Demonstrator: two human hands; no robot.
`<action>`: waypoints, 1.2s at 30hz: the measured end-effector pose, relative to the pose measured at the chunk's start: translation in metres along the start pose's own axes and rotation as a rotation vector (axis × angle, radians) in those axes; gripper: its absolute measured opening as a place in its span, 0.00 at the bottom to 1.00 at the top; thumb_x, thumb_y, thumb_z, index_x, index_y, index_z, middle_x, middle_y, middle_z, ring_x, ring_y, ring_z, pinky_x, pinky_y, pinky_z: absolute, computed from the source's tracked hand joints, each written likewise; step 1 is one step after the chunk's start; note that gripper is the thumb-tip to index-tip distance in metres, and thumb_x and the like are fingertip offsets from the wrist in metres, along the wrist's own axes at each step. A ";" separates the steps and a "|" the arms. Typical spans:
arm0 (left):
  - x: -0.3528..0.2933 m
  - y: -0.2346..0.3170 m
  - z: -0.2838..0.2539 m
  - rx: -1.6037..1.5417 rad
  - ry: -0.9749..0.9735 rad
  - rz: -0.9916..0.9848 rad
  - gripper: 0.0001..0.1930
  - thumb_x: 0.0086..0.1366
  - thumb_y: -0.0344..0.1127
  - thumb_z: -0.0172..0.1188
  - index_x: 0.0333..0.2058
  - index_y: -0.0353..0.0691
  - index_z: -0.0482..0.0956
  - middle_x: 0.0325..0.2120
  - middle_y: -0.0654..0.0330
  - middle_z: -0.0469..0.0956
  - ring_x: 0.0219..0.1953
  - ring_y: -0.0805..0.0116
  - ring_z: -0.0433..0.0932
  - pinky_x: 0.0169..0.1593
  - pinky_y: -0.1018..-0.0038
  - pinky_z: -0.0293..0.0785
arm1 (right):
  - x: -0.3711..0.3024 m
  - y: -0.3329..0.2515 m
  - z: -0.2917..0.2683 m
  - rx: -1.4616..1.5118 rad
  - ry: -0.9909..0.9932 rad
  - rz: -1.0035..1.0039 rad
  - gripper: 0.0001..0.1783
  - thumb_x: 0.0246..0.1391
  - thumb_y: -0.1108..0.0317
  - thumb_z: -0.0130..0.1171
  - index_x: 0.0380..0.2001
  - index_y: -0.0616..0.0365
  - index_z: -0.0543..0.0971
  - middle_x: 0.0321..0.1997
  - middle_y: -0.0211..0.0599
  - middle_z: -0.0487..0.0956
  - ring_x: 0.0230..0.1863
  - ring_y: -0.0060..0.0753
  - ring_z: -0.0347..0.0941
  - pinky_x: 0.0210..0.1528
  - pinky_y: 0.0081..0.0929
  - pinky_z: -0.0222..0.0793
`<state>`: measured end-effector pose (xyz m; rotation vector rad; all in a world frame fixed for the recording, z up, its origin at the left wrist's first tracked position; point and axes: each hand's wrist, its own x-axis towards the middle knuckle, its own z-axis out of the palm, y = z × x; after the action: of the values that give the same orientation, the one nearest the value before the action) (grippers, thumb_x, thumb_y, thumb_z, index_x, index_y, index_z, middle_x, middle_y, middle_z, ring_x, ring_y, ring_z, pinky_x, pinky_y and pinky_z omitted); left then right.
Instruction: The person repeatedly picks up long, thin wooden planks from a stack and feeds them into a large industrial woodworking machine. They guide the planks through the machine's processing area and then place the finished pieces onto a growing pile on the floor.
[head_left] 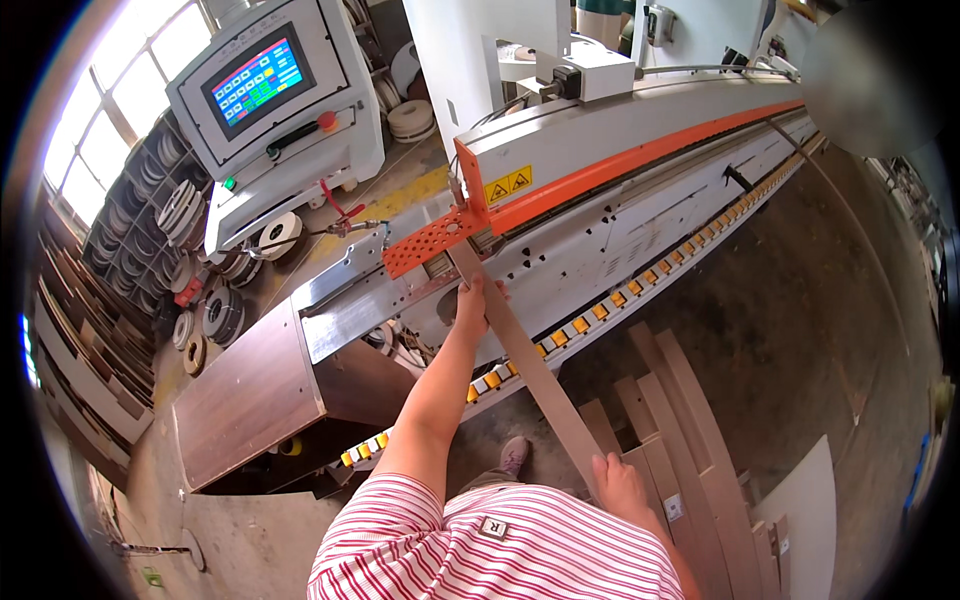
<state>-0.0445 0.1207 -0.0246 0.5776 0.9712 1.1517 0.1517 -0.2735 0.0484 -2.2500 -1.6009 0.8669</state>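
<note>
A long narrow brown board (pixel 540 385) slants from the machine's infeed toward my body. My left hand (pixel 473 303) is closed around its far part, just below the perforated orange guard (pixel 432 245). The board's far tip reaches up to the guard, and I cannot tell how far it goes beneath. My right hand (pixel 618 484) grips the near end, low at my right side; some of its fingers are hidden behind the board. Beside my left hand, a bright metal infeed plate (pixel 345 325) leads to the long grey and orange machine (pixel 640 130), which looks like an edge bander.
A row of yellow and white rollers (pixel 600 312) runs along the machine's near side. More brown boards (pixel 665 430) are stacked at my right. A brown wooden cabinet (pixel 250 400) stands at left, with a control panel (pixel 265 85) behind and edging rolls (pixel 223 315) nearby.
</note>
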 end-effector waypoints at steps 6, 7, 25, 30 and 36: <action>-0.010 0.012 0.023 0.071 0.096 -0.017 0.17 0.76 0.49 0.41 0.44 0.39 0.60 0.28 0.52 0.76 0.26 0.58 0.78 0.29 0.58 0.79 | 0.010 -0.002 -0.014 -0.027 -0.010 -0.001 0.28 0.69 0.47 0.39 0.32 0.64 0.73 0.28 0.63 0.79 0.32 0.67 0.77 0.35 0.57 0.72; -0.011 0.013 0.026 0.083 0.114 -0.010 0.18 0.76 0.50 0.41 0.44 0.39 0.60 0.27 0.52 0.75 0.25 0.58 0.78 0.28 0.58 0.79 | 0.011 -0.002 -0.017 -0.028 -0.013 -0.006 0.28 0.69 0.47 0.39 0.32 0.64 0.73 0.27 0.63 0.79 0.32 0.67 0.77 0.35 0.57 0.72; 0.018 -0.010 0.078 0.172 0.210 -0.039 0.22 0.76 0.53 0.37 0.45 0.35 0.64 0.27 0.53 0.74 0.24 0.62 0.76 0.29 0.61 0.79 | 0.050 0.046 -0.040 -0.029 -0.006 -0.021 0.28 0.69 0.48 0.39 0.31 0.64 0.73 0.27 0.63 0.78 0.32 0.69 0.76 0.36 0.59 0.70; 0.057 -0.039 0.110 0.084 0.126 -0.042 0.20 0.76 0.52 0.40 0.45 0.37 0.60 0.27 0.50 0.74 0.24 0.58 0.76 0.26 0.59 0.78 | 0.072 0.072 -0.063 -0.015 0.081 0.001 0.28 0.69 0.48 0.38 0.34 0.63 0.75 0.26 0.62 0.78 0.33 0.70 0.76 0.38 0.59 0.71; 0.107 -0.032 0.039 0.454 -0.269 0.122 0.16 0.72 0.55 0.47 0.42 0.51 0.71 0.25 0.67 0.69 0.26 0.72 0.71 0.25 0.72 0.69 | 0.045 0.070 -0.102 -0.135 0.692 -0.225 0.20 0.54 0.69 0.62 0.49 0.58 0.71 0.45 0.44 0.73 0.48 0.50 0.71 0.51 0.44 0.67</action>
<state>0.0152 0.2139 -0.0673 1.1405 0.9759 0.9292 0.2766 -0.2436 0.0790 -2.0552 -1.5390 -0.0904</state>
